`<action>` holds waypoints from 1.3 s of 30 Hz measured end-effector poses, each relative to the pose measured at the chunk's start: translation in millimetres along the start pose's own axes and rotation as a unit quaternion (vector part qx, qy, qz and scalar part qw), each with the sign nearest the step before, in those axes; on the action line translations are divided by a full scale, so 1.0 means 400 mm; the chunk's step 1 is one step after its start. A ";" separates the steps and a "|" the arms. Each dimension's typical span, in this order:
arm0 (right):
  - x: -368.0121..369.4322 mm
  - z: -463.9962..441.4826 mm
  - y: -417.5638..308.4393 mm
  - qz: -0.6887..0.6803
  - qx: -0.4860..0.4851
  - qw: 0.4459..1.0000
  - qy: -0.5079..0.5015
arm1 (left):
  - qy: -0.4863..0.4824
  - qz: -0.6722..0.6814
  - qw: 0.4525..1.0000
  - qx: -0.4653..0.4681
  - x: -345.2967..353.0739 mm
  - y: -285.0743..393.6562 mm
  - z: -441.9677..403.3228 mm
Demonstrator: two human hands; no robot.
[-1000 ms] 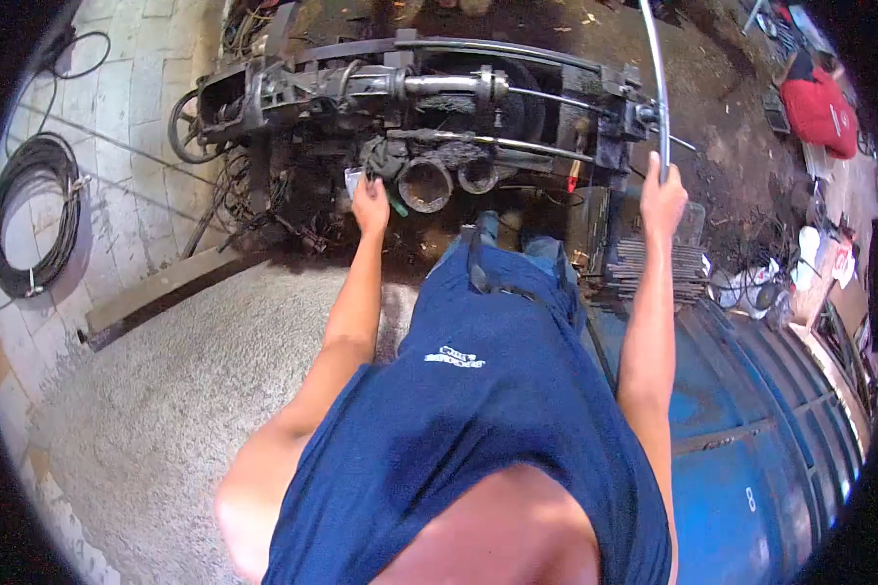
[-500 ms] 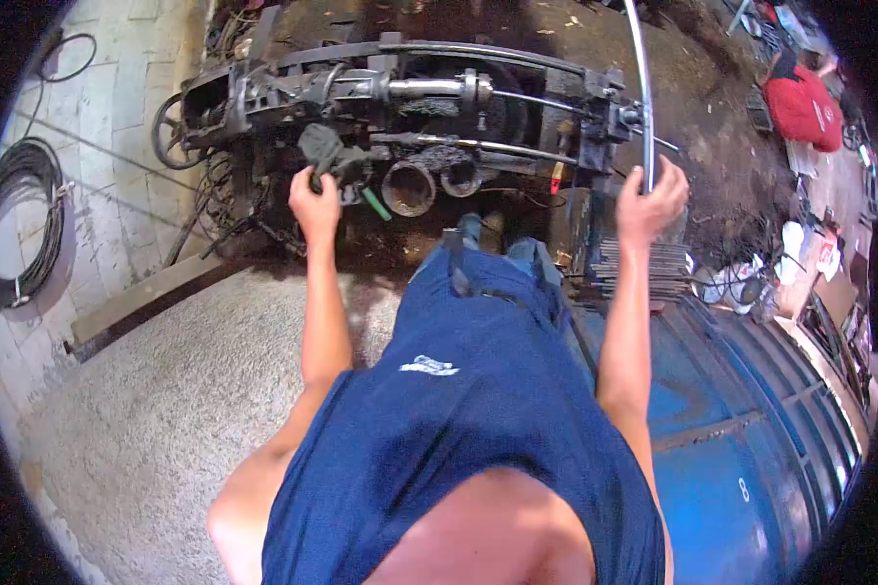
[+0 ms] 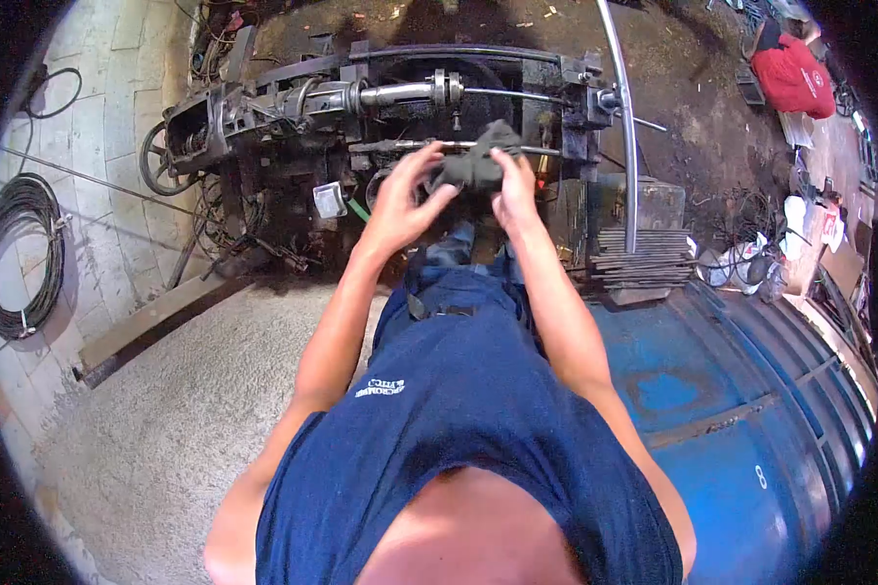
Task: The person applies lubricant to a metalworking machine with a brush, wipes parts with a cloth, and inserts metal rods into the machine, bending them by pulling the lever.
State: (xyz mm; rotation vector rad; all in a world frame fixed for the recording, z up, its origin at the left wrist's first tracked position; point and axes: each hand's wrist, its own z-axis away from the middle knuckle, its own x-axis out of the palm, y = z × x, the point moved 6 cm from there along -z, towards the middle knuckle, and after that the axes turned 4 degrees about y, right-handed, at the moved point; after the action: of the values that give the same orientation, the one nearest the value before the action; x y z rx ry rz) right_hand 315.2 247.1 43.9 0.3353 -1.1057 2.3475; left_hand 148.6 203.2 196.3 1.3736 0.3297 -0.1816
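The cloth (image 3: 488,161), dark grey-green, crumpled and loosely bunched, is between the two hands at the near side of the greasy machine (image 3: 312,100); it has passed to the right hand (image 3: 517,193), whose grip now pinches it after leaving the metal tube (image 3: 622,127); the left hand (image 3: 403,205) has its grip released, fingers spread beside the cloth, contact unclear through blur. The cloth alone is thus being handled; the tube is to the right, its near end by stacked rods (image 3: 642,261).
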 end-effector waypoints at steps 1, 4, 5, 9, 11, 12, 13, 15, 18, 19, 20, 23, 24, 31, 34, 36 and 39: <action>-0.012 -0.031 -0.005 -0.005 -0.025 0.999 0.034 | 0.031 -0.022 0.999 -0.011 -0.033 -0.035 0.011; -0.011 -0.140 0.009 0.139 -0.110 0.980 0.088 | 0.100 -0.082 0.989 -0.069 -0.138 -0.155 0.087; 0.019 -0.168 0.017 0.201 -0.130 0.968 0.080 | 0.096 -0.152 0.979 -0.096 -0.167 -0.189 0.123; 0.080 -0.268 0.123 0.177 -0.062 0.982 0.019 | 0.100 -0.265 0.950 -0.129 -0.253 -0.351 0.306; 0.096 -0.275 0.139 0.119 -0.025 0.992 -0.015 | 0.107 -0.228 0.947 -0.200 -0.271 -0.402 0.393; 0.097 -0.276 0.140 0.119 -0.023 0.993 -0.014 | 0.115 -0.221 0.942 -0.223 -0.275 -0.423 0.434; 0.099 -0.274 0.135 0.135 -0.012 0.991 -0.019 | 0.120 -0.208 0.936 -0.259 -0.273 -0.441 0.468; 0.104 -0.265 0.124 0.162 -0.001 0.987 -0.022 | 0.116 -0.204 0.933 -0.272 -0.253 -0.464 0.500; 0.120 -0.241 0.113 0.148 0.018 0.988 -0.030 | 0.110 -0.203 0.927 -0.296 -0.234 -0.480 0.512; 0.117 -0.247 0.118 0.155 0.021 0.987 -0.028 | 0.103 -0.192 0.930 -0.294 -0.221 -0.480 0.501; 0.116 -0.246 0.128 0.158 0.026 0.987 -0.030 | 0.095 -0.182 0.934 -0.294 -0.207 -0.476 0.496; 0.162 -0.218 0.120 0.224 -0.012 0.973 -0.053 | 0.098 -0.193 0.938 -0.270 -0.193 -0.445 0.467; 0.168 -0.206 0.116 0.243 0.001 0.969 -0.033 | 0.101 -0.197 0.942 -0.251 -0.199 -0.434 0.455; 0.156 -0.244 0.157 0.312 -0.040 0.948 -0.042 | 0.124 -0.203 0.936 -0.260 -0.234 -0.420 0.449; 0.169 -0.228 0.151 0.359 -0.064 0.931 -0.019 | 0.118 -0.232 0.935 -0.241 -0.246 -0.405 0.436; 0.177 -0.222 0.145 0.389 -0.086 0.917 0.008 | 0.129 -0.226 0.936 -0.237 -0.251 -0.401 0.429; 0.192 -0.183 0.091 0.429 -0.085 0.899 -0.002 | 0.130 -0.200 0.939 -0.248 -0.243 -0.413 0.421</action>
State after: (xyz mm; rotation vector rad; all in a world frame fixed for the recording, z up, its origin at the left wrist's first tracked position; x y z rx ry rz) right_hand 231.0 311.0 6.5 -0.2875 -1.6955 2.9327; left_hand 26.0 0.3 102.3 0.8168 0.8215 -0.2333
